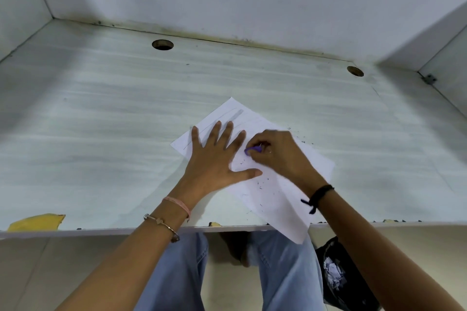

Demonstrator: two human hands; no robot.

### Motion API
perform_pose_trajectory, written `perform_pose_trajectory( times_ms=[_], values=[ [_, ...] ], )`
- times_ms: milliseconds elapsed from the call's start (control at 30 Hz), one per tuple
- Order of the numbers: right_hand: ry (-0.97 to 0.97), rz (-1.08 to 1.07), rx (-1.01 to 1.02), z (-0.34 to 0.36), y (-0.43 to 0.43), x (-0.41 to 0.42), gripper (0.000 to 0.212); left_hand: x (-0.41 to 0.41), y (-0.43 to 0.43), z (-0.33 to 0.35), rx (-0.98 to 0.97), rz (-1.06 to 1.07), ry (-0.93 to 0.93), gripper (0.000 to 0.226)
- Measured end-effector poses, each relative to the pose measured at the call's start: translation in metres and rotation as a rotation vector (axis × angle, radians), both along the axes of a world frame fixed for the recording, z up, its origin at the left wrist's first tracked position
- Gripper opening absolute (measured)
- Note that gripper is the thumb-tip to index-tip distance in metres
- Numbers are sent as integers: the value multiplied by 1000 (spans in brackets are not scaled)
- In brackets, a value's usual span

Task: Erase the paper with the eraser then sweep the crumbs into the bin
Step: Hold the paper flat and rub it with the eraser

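Blue jeans (182, 272) over the person's knees fill the bottom centre of the frame, closest to the camera, below the front edge of the desk (101, 134). At the lower left, a yellow scrap (35, 222) lies on that edge. Moving right, the left hand (214, 159) lies flat with its fingers spread on the left part of the paper (278, 197) and presses it to the desk. Just beside it, near the middle of the frame, the right hand (275, 154) pinches a small purple eraser (252, 150) in its fingertips and holds it down on the sheet. The paper lies turned like a diamond, and its near corner hangs over the desk edge. I judge that the erasing is partly done: dark crumbs (262, 184) are scattered on the lower part of the sheet and on the desk past its upper right side, while faint pencil lines (227, 115) and a grey smudge near the far corner are not yet rubbed out. The sweeping seems not begun, because the crumbs lie loose where they fell. At the lower right, under the desk, stands the dark bin (353, 293); it holds crumpled whitish scraps, and I cannot tell if any eraser crumbs are inside.
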State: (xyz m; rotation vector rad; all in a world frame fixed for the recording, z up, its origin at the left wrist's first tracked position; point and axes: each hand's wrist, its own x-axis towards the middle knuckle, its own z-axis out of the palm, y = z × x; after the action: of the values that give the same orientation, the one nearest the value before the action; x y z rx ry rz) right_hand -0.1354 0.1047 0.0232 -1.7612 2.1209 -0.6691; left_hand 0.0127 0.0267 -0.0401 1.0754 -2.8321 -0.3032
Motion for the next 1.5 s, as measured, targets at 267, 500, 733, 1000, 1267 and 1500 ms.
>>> perform_pose_trajectory(
  times_ms=[267, 500, 733, 1000, 1267, 1500],
  values=[
    [-42, 43, 6, -4, 7, 6, 6, -1, 0, 0, -14, 0, -14, 107],
    [-229, -271, -126, -19, 1, -35, 2, 0, 0, 0, 12, -3, -21, 103],
    [-417, -304, -141, -18, 10, -38, 4, -16, 0, 11, -20, 15, 138, 108],
    [-274, -264, -152, -21, 6, -33, 5, -37, -6, 4, 26, -35, 156, 101],
    [-174, -195, -116, -9, -7, -25, 7, -39, -8, -2, -17, -23, 46, 109],
    [-78, -130, -52, -7, -2, -22, 8, -39, -9, -1, -21, -32, 36, 110]
  ],
)
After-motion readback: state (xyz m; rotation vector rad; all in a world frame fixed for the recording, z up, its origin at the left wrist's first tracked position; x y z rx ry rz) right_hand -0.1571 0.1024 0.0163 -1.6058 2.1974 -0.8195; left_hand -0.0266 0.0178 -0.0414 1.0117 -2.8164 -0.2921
